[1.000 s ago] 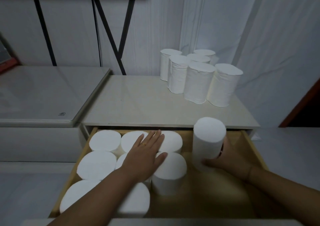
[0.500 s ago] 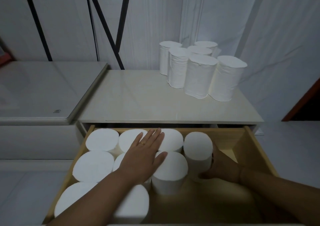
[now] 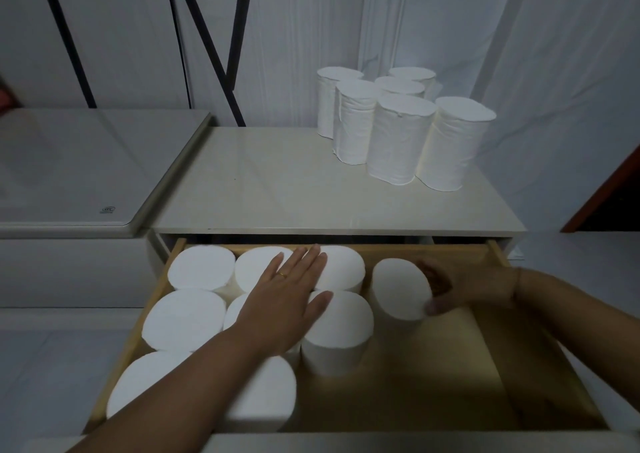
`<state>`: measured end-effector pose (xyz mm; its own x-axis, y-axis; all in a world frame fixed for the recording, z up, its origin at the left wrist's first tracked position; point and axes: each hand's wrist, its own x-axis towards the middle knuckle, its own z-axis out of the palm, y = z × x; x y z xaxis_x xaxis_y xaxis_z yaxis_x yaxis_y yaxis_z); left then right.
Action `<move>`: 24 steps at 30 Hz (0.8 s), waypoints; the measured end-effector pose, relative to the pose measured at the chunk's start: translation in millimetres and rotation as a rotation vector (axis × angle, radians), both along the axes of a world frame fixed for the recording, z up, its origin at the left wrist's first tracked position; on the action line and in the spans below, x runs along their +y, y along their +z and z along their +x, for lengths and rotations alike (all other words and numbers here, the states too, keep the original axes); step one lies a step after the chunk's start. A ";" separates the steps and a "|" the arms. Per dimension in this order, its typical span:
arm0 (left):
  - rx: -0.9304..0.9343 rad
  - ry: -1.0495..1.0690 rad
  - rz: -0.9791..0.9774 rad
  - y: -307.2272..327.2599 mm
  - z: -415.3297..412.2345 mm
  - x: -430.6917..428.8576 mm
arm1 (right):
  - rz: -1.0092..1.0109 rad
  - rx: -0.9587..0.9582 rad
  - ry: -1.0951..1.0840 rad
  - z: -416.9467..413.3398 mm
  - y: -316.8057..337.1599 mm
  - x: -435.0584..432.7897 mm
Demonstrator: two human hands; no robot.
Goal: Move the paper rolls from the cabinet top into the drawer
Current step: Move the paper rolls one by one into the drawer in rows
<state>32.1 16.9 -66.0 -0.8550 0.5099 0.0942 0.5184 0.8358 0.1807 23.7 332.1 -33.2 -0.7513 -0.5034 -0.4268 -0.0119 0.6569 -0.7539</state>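
My left hand [image 3: 287,300]: flat, palm down, fingers straight. My right hand [image 3: 474,288]: apparently curled round one paper roll [image 3: 398,288].

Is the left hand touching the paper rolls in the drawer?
Touching. The head view shows the left hand lying flat on the tops of the paper rolls.

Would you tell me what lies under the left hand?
Upright paper rolls in the drawer; the left hand rests flat on their tops. The middle roll is mostly covered.

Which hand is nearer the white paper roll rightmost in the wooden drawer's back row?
Right. The right hand grips that white paper roll from its right side; the left hand lies flat on the packed white rolls to its left.
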 end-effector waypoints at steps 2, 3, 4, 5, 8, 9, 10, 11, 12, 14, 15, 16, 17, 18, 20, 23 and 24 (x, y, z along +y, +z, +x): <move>-0.008 0.001 0.000 0.5 0.2 0.2 | -0.154 -0.124 -0.109 -4.3 7.9 2.6; -0.010 0.002 0.000 0.6 0.2 0.4 | -0.219 -0.155 -0.134 -6.2 7.8 0.2; -0.010 0.003 -0.001 0.6 0.3 0.4 | -0.142 -0.121 -0.127 -3.3 12.6 -7.1; -0.011 0.002 -0.003 0.5 0.3 0.4 | -0.058 -0.055 -0.111 -5.1 10.3 -12.9; -0.003 -0.001 -0.006 -0.3 0.1 -0.1 | 0.102 0.049 -0.074 -8.3 4.6 -24.6; 0.004 -0.003 -0.005 -0.7 0.1 -0.5 | 0.120 0.054 -0.071 -8.7 3.6 -26.3; 0.013 -0.006 -0.006 -1.1 -0.2 -0.6 | 0.130 0.048 -0.079 -9.7 2.6 -26.4; 0.022 -0.009 -0.007 -1.6 -0.5 -0.8 | 0.135 0.026 -0.090 -9.1 4.2 -26.6; 0.029 -0.010 -0.007 -2.0 -0.7 -1.0 | 0.144 -0.003 -0.090 -7.2 6.8 -26.2; 0.033 -0.011 -0.003 -2.4 -1.2 -1.0 | 0.163 -0.070 -0.099 -1.8 12.7 -25.2; 0.030 -0.010 -0.002 -2.2 -1.3 -0.9 | 0.172 -0.123 -0.104 1.4 15.1 -24.2; 0.027 -0.010 -0.004 -1.8 -1.2 -0.7 | 0.196 -0.186 -0.100 4.9 16.9 -23.1; 0.019 -0.009 -0.006 -1.2 -1.1 -0.4 | 0.205 -0.260 -0.096 8.9 17.9 -22.5; 0.009 -0.009 -0.007 -0.6 -1.0 -0.2 | 0.216 -0.335 -0.095 13.3 18.6 -22.7; -0.008 -0.008 -0.009 0.0 -1.0 0.3 | 0.201 -0.483 -0.097 24.4 19.6 -24.6; -0.004 -0.010 -0.010 -0.8 -1.9 0.2 | 0.137 -0.637 -0.080 43.0 14.1 -30.7; 0.000 -0.012 -0.012 -1.4 -2.1 0.0 | 0.110 -0.663 -0.087 49.1 10.6 -33.9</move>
<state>30.0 16.9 -67.4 -0.8487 0.5216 0.0880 0.5287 0.8315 0.1704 72.7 298.2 -22.5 -0.3492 -0.3798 -0.8567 0.4864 0.7079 -0.5121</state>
